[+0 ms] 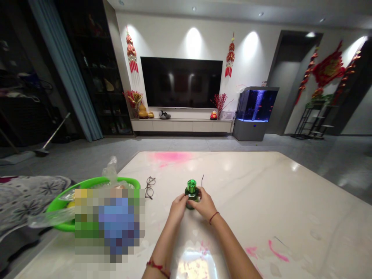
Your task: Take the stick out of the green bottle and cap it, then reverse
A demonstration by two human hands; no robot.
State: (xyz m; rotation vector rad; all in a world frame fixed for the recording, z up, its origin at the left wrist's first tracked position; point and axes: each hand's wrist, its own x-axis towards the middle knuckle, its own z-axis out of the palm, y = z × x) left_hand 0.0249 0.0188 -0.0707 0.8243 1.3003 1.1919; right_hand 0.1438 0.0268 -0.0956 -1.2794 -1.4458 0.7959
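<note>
A small green bottle (192, 193) gripped in the middle of the view, either sitting on a white stone table (247, 186) or lifted just a little, too hard to tell. Left hand (178, 205) and right hand (205, 204) both closed around it, one on each side, probably to keep it from tipping or slipping. Shiny green cap (192, 185) left uncovered above the fingers. Just behind the right hand, a thin dark wire (202, 181) poking up. Both arms stretched forward and angled in, wrists close together. A red string (213, 217) tied on the right wrist, and another red string (157, 265) on the left arm. Off to the left, away from the hands, a pair of glasses (150, 187) and a bright green basket (93, 183), partly hidden behind a blurry patch.
</note>
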